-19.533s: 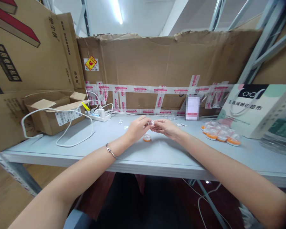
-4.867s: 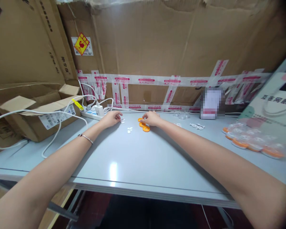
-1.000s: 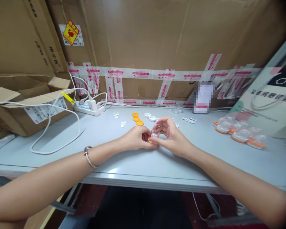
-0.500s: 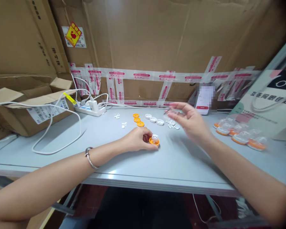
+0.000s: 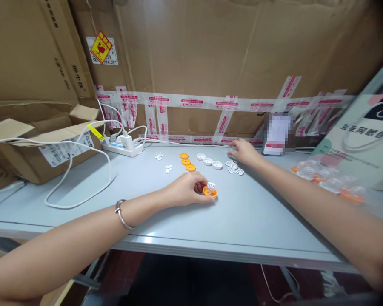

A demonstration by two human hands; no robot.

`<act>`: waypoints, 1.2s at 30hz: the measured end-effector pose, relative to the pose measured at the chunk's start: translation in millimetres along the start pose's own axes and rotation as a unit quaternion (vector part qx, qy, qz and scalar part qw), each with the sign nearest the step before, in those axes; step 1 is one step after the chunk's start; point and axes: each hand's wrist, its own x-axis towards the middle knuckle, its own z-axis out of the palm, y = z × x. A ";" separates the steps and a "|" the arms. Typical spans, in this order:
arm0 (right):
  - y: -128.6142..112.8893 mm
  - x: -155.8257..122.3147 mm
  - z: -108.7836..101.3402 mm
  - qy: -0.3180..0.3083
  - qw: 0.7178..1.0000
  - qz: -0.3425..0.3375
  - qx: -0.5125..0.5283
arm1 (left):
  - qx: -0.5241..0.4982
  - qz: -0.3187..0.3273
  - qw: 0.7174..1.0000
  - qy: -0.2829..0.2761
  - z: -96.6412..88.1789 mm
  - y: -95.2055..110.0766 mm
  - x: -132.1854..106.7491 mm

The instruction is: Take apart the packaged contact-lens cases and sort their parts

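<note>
My left hand (image 5: 187, 190) rests on the grey table (image 5: 242, 221) with its fingers pinched round a small orange cap (image 5: 210, 192) that carries a clear insert. My right hand (image 5: 245, 151) is stretched to the back of the table, its fingers curled down over small clear pieces near the cardboard wall; what they grip is hidden. Just in front of that hand lie several clear inserts (image 5: 234, 167). Three orange rings (image 5: 185, 161) and three white caps (image 5: 208, 160) sit in a row between the hands.
Several finished orange-based pieces (image 5: 328, 183) lie at the right beside a printed paper bag (image 5: 360, 140). A power strip (image 5: 123, 147) with white cables and an open carton (image 5: 41, 144) stand at the left. Taped cardboard walls the back.
My right hand left the orange cap and reached to the back of the table. My left hand stayed holding the cap on the table.
</note>
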 end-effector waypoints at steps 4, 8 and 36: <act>1.3 0.9 2.4 0.017 0.999 -0.012 -0.031 | 0.009 0.005 1.000 -0.002 0.0 -1.1 -0.2; -10.8 -1.8 -7.1 0.096 0.995 -0.014 -0.014 | 0.011 0.011 1.000 -0.002 -0.3 -0.7 -0.7; -103.9 -120.2 -43.3 -0.005 0.951 -0.270 0.149 | 0.058 0.034 0.997 0.037 4.6 2.1 2.0</act>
